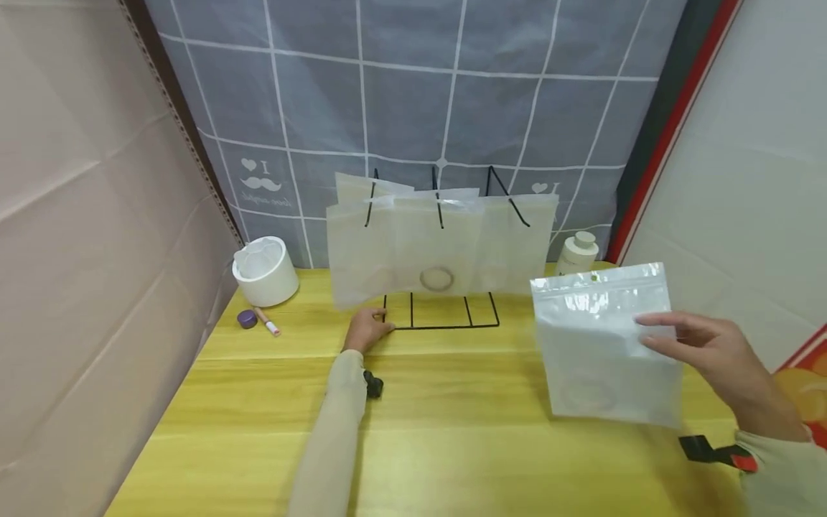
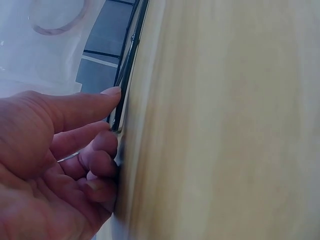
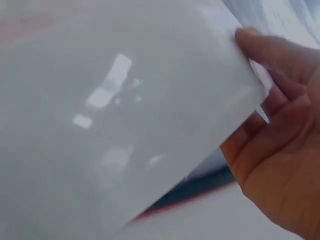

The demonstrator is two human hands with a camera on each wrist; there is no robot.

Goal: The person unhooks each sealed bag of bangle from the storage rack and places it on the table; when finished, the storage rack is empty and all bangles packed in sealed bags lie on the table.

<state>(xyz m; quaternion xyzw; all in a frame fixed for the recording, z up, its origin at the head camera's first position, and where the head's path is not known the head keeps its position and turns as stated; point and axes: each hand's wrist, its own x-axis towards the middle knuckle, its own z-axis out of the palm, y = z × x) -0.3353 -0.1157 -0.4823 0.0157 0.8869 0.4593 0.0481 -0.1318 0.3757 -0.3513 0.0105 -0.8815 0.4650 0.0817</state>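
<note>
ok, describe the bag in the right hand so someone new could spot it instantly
Start at the yellow wooden table with the black wire rack at its back, hung with frosted bags. Look to the right of the rack: the right hand pinches a frosted zip bag by its side edge, above the table. It is the only bag off the rack.
</note>
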